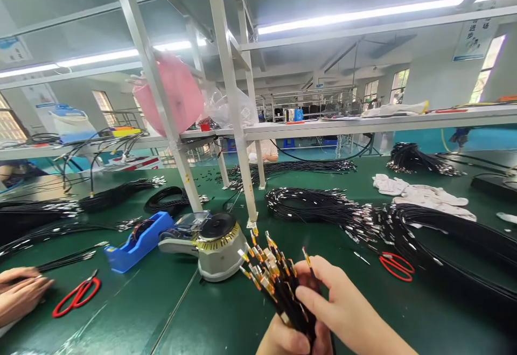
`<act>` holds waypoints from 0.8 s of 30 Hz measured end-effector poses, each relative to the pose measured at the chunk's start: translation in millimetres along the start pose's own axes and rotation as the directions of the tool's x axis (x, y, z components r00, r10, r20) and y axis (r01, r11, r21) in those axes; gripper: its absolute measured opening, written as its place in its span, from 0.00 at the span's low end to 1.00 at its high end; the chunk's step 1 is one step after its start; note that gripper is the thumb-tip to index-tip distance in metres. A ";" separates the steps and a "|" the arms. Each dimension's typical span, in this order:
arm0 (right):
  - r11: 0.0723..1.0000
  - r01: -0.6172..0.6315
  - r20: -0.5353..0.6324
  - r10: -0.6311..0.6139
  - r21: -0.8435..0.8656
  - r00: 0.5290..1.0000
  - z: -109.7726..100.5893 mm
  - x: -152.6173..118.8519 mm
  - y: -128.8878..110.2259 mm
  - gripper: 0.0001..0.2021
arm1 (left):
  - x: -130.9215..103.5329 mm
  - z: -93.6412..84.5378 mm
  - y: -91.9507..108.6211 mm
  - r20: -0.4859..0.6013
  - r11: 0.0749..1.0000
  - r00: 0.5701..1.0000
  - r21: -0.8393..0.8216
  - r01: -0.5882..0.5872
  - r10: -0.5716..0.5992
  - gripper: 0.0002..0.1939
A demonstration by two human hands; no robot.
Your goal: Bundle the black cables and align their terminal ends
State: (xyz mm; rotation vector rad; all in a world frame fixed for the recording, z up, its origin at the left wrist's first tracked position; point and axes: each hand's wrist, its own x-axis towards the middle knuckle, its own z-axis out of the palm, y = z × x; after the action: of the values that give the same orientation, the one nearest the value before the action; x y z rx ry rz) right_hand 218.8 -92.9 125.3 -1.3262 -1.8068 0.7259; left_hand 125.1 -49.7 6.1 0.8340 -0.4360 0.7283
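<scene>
A bundle of black cables [294, 306] with silver and amber-taped connector ends stands upright in front of me, its tips fanned out. My left hand [285, 339] is wrapped round the bundle low down, at the bottom edge of the view. At the right side of the bundle, my right hand [333, 293] has its thumb and index finger closed about a single black cable [309, 260], whose tip sticks up past the fingers. Just beyond the bundle sits a round grey tape dispenser [220, 244] with a black disc on top. The lower parts of the cables are hidden by my hands.
A co-worker's hands [24, 293] are at the far left, near red-handled scissors [76, 296]. A blue tape holder [139, 242] stands beside the dispenser. Coiled cable bundles [315, 204], white gloves [424, 193] and other red scissors [398, 266] lie right. Shelf posts [242, 166] rise behind.
</scene>
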 end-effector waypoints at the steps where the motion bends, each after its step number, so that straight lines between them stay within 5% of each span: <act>1: 0.999 -0.010 -0.013 0.009 -0.044 1.000 0.5 -1.2 1.4 0.04 | -2.6 0.0 1.3 -0.069 1.000 0.997 0.010 0.021 -0.021 0.15; 6: 0.994 -0.102 0.060 0.099 0.043 0.993 -4.0 -1.5 7.4 0.07 | -8.4 7.0 6.4 -0.204 0.991 0.973 0.052 0.123 -0.110 0.25; 12: 0.924 -0.229 0.232 0.161 0.305 0.959 -9.8 4.6 8.0 0.06 | -11.2 14.3 11.7 -0.434 0.995 0.900 0.060 0.077 -0.043 0.25; 19: 0.917 -0.164 0.293 0.055 0.363 0.955 -7.4 11.2 20.1 0.01 | -8.4 22.6 17.7 -0.411 0.987 0.906 0.067 0.144 -0.104 0.23; 24: 0.982 -0.039 0.148 0.011 0.185 0.989 -1.4 20.7 23.6 0.03 | -13.8 22.9 19.2 -0.430 0.988 0.899 0.084 0.132 -0.083 0.23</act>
State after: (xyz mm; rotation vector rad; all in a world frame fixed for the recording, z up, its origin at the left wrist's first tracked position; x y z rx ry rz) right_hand 228.7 -66.1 112.3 -1.1990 -1.7883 1.0051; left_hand 100.1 -64.7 21.4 0.7693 0.0456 0.8116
